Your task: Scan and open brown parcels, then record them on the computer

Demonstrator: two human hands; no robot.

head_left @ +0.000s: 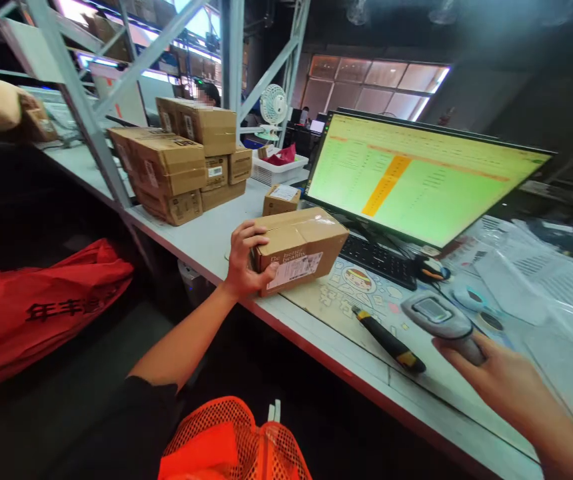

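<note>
Left hand (249,260) grips a cardboard parcel (300,250) just beside the keyboard (376,261) — right hand (486,380) holds a barcode scanner (439,320).

A cardboard parcel (299,250) sits near the front edge of a workbench (191,243), gripped at its left end by the left hand (246,260). Just behind it stands a small carton (281,199). Farther left on the bench, a stack of cartons (176,163) rests beside the uprights of a steel shelving rack (81,100). A plastic crate (276,170) sits behind the stack, with a desk fan (272,107) beyond it. To the right, a monitor (416,177) stands behind a keyboard (376,261). Both are at the far edge of a printed desk mat (356,293), and a hand tool (389,340) lies on the mat. At lower right, the right hand (496,387) holds a handheld scanner (439,320) above the mat. A plastic bag (41,307) lies below the bench at left.
</note>
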